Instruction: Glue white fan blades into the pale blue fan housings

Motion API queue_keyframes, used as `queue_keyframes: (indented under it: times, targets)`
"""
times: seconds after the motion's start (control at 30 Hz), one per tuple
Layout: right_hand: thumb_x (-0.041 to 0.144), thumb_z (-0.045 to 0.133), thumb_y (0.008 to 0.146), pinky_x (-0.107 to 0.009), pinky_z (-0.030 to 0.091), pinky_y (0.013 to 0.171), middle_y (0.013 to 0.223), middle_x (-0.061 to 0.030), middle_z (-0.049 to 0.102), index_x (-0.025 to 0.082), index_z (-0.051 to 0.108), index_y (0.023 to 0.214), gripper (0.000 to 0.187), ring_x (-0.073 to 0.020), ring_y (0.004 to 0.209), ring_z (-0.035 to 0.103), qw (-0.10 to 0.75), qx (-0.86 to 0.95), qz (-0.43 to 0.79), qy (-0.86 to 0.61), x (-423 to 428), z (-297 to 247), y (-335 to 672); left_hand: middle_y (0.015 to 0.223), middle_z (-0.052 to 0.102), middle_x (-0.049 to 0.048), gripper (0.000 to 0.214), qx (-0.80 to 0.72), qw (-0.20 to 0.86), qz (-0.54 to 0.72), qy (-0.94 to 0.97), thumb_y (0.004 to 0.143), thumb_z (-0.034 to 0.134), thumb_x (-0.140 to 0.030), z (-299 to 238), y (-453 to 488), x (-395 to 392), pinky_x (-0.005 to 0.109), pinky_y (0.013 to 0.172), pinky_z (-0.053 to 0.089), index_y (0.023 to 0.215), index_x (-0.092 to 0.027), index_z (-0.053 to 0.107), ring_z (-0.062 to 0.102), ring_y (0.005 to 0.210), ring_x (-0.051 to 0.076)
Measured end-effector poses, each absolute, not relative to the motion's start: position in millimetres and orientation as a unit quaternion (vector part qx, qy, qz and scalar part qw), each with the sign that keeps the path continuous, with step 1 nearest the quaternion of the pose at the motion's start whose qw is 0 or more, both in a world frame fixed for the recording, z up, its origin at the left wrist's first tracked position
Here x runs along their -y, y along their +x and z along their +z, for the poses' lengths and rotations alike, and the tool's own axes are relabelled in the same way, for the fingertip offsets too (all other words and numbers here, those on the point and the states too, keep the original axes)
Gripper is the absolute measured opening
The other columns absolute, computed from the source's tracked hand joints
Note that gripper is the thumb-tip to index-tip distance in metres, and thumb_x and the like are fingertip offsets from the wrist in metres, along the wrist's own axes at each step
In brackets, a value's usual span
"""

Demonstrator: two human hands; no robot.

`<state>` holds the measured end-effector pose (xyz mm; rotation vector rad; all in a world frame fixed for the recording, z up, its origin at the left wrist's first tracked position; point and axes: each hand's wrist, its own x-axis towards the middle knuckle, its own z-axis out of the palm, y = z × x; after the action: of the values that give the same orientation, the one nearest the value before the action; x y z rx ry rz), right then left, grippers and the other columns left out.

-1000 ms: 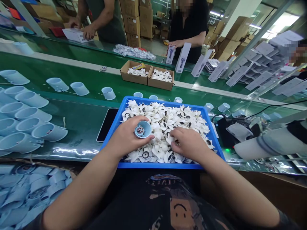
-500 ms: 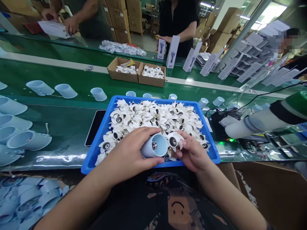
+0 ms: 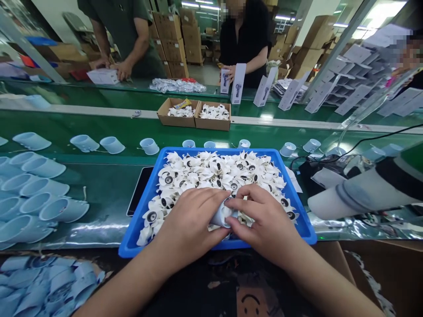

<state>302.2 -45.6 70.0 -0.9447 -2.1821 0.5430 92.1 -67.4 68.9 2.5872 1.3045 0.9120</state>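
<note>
My left hand (image 3: 198,211) is wrapped around a light blue plastic cylinder (image 3: 218,219), its open end tilted toward my right hand. At that opening, the fingers of my right hand (image 3: 261,211) pinch a white fan blade (image 3: 227,211). The blade sits at least partly inside the cylinder's mouth; fingers cover most of it. Both hands are above a blue tray (image 3: 132,240) heaped with white fan blades (image 3: 211,169), many showing dark round hubs.
Several blue cylinders (image 3: 64,209) stand at left, more in a row on the green conveyor (image 3: 132,132). Blue parts (image 3: 49,281) fill a container lower left. A translucent bottle (image 3: 346,193) leans in from the right. Beyond are two cardboard boxes (image 3: 211,121), white cartons (image 3: 238,83) and co-workers.
My right hand has moved left and brought the fan blade from beside the cylinder into its opening. The view has tilted up slightly, and a co-worker's hands now touch a small carton.
</note>
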Motion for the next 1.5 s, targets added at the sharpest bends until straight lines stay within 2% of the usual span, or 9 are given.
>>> queue_keyframes:
  times: [0.23, 0.77, 0.87, 0.93, 1.0, 1.17, 1.3, 1.43, 1.5]
  targets:
    - [0.016, 0.077, 0.088, -0.028, 0.046, 0.085, 0.105, 0.0005, 0.049, 0.025, 0.071, 0.102, 0.018, -0.0119, 0.094, 0.057, 0.412, 0.776, 0.322, -0.352, 42.1, 63.9, 303.9, 0.122, 0.069, 0.0125, 0.044, -0.408, -0.027, 0.33, 0.851, 0.087, 0.067, -0.017, 77.1, 102.8, 67.0, 0.044, 0.099, 0.049, 0.128, -0.009, 0.056, 0.063, 0.115, 0.027]
    - [0.013, 0.079, 0.086, -0.03, 0.046, 0.088, 0.104, -0.0001, 0.051, 0.023, 0.072, 0.1, 0.019, -0.014, 0.098, 0.059, 0.437, 0.73, 0.359, -0.384, 28.0, 56.4, 313.9, 0.123, 0.07, 0.0126, 0.04, -0.391, -0.028, 0.329, 0.859, 0.092, 0.067, -0.026, 76.2, 123.4, 44.4, 0.044, 0.096, 0.051, 0.128, -0.013, 0.057, 0.065, 0.115, 0.027]
    - [0.02, 0.075, 0.091, -0.034, 0.046, 0.091, 0.108, -0.0022, 0.05, 0.025, 0.073, 0.107, 0.018, -0.0162, 0.099, 0.056, 0.433, 0.748, 0.329, -0.381, 33.1, 62.4, 320.9, 0.125, 0.069, 0.0108, 0.044, -0.408, 0.005, 0.318, 0.856, 0.093, 0.067, -0.033, 76.9, 120.1, 43.1, 0.043, 0.1, 0.05, 0.131, -0.016, 0.054, 0.064, 0.117, 0.026]
    - [0.028, 0.071, 0.095, -0.036, 0.044, 0.089, 0.108, -0.0035, 0.049, 0.025, 0.074, 0.1, 0.008, -0.0179, 0.098, 0.053, 0.424, 0.774, 0.29, -0.372, 40.3, 68.8, 330.9, 0.128, 0.067, 0.0099, 0.048, -0.42, 0.014, 0.303, 0.855, 0.093, 0.068, -0.037, 80.0, 112.7, 41.1, 0.044, 0.102, 0.049, 0.134, -0.019, 0.052, 0.063, 0.118, 0.026]
    - [0.031, 0.066, 0.098, -0.035, 0.043, 0.086, 0.106, -0.0043, 0.048, 0.022, 0.073, 0.093, 0.012, -0.0182, 0.097, 0.052, 0.434, 0.791, 0.254, -0.347, 49.2, 74.2, 344.8, 0.133, 0.064, 0.0108, 0.053, -0.41, 0.001, 0.28, 0.868, 0.091, 0.07, -0.042, 87.5, 101.8, 34.7, 0.047, 0.104, 0.047, 0.136, -0.021, 0.051, 0.06, 0.122, 0.028]
    - [0.017, 0.06, 0.096, -0.031, 0.044, 0.091, 0.111, -0.0067, 0.047, 0.019, 0.067, 0.103, 0.01, -0.0177, 0.104, 0.051, 0.499, 0.776, 0.163, -0.351, 65.4, 74.8, 375.2, 0.121, 0.058, 0.012, 0.056, -0.456, -0.039, 0.201, 0.866, 0.086, 0.071, -0.053, 118.7, 82.3, -25.8, 0.047, 0.091, 0.052, 0.129, -0.02, 0.059, 0.059, 0.111, 0.032]
    - [0.009, 0.058, 0.091, -0.028, 0.047, 0.089, 0.112, -0.0065, 0.047, 0.02, 0.065, 0.098, 0.015, -0.0167, 0.102, 0.052, 0.536, 0.755, 0.148, -0.348, 66.0, 73.2, 366.8, 0.14, 0.045, 0.0157, 0.062, -0.561, 0.039, 0.149, 0.813, 0.087, 0.067, -0.041, 121.5, 97.8, -117.2, 0.044, 0.104, 0.046, 0.139, -0.015, 0.047, 0.05, 0.127, 0.032]
    - [0.009, 0.057, 0.087, -0.031, 0.053, 0.089, 0.122, -0.0087, 0.046, 0.019, 0.065, 0.099, 0.017, -0.0178, 0.101, 0.055, 0.541, 0.777, 0.128, -0.296, 73.1, 71.7, 357.8, 0.133, 0.055, 0.0141, 0.043, -0.565, 0.084, 0.062, 0.818, 0.09, 0.069, -0.03, 95.2, 124.8, -186.4, 0.046, 0.1, 0.05, 0.127, -0.012, 0.057, 0.058, 0.118, 0.028]
    - [0.008, 0.056, 0.086, -0.034, 0.055, 0.09, 0.125, -0.0101, 0.046, 0.021, 0.065, 0.104, 0.024, -0.0221, 0.108, 0.057, 0.538, 0.784, 0.049, -0.306, 81.1, 65.0, 368.9, 0.129, 0.06, 0.0117, 0.034, -0.558, 0.097, 0.008, 0.824, 0.093, 0.067, -0.032, 83.8, 131.1, -201.9, 0.048, 0.098, 0.052, 0.122, -0.015, 0.062, 0.06, 0.115, 0.026]
